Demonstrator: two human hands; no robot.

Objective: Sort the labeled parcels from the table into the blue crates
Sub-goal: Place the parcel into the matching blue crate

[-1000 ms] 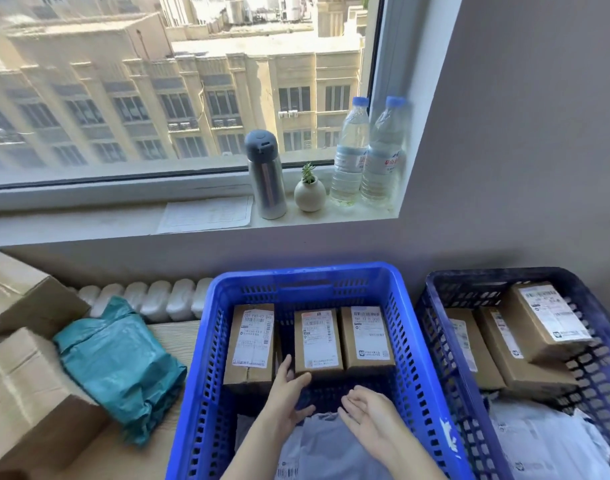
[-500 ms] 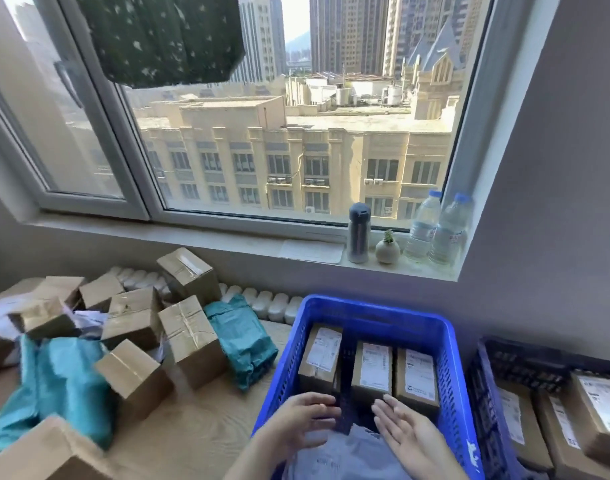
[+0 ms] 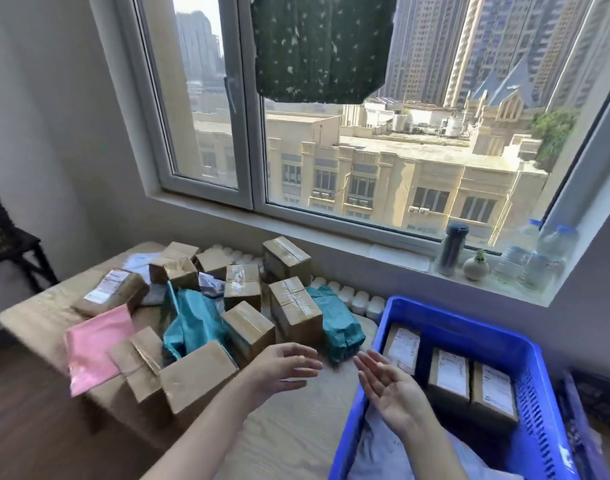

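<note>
A pile of parcels covers the wooden table (image 3: 296, 431): several brown cardboard boxes such as one (image 3: 294, 310) near the middle, teal bags (image 3: 192, 323), a pink mailer (image 3: 95, 344) and a labeled box (image 3: 111, 292) at the far left. The bright blue crate (image 3: 535, 386) at the right holds three labeled boxes (image 3: 448, 374) and a grey bag (image 3: 383, 455). My left hand (image 3: 284, 368) hovers empty over the table, fingers loosely spread, close to the boxes. My right hand (image 3: 388, 389) is over the crate's left rim, palm up, holding nothing.
A darker crate (image 3: 594, 410) shows at the far right edge. The window sill carries a thermos (image 3: 452, 249), a small plant pot (image 3: 475, 267) and two water bottles (image 3: 538, 261). White foam pieces (image 3: 362, 299) line the wall behind the table. A dark chair (image 3: 5, 237) stands left.
My view swung left and up, from the crate toward the parcel pile. Both hands left the inside of the crate; the left one moved out over the table.
</note>
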